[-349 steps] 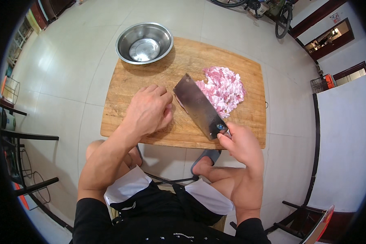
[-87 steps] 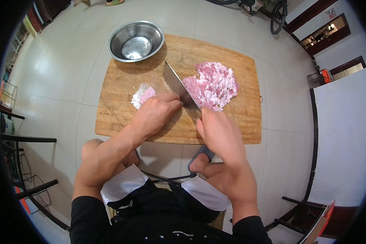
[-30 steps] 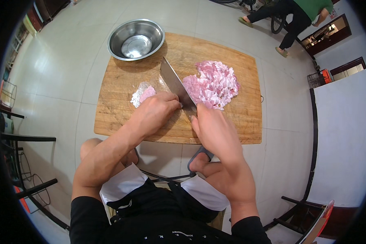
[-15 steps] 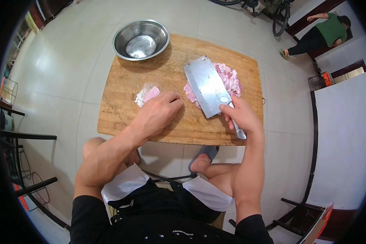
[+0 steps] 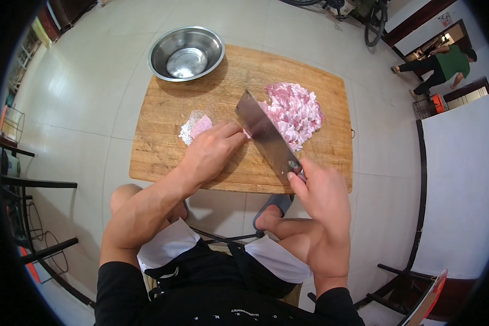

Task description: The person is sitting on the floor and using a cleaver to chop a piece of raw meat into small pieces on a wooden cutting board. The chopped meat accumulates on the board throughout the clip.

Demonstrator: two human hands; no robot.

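Observation:
My right hand (image 5: 325, 189) grips the handle of a broad cleaver (image 5: 267, 137), its blade tilted up on edge over the wooden chopping board (image 5: 174, 157). To the blade's left, my left hand (image 5: 214, 148) is closed with curled fingers on the board. A sliver of pink meat shows at its fingertips; the rest is hidden under them. Right of the blade lies a heap of sliced pink and white raw meat (image 5: 296, 111). Beside the left hand's far side lies a pink piece of meat (image 5: 202, 125) next to a patch of white bits (image 5: 187, 132).
A steel bowl (image 5: 186, 53) stands at the board's far left corner. A person in a green top (image 5: 452, 62) is at the far right near a doorway. Black metal legs (image 5: 38, 183) are at the left, a white panel (image 5: 462, 190) at the right and a bicycle (image 5: 375, 24) at the back.
The cleaver has turned from lying flat over the meat heap to standing on edge left of it. My left hand has barely moved. The person in green has shifted toward the doorway.

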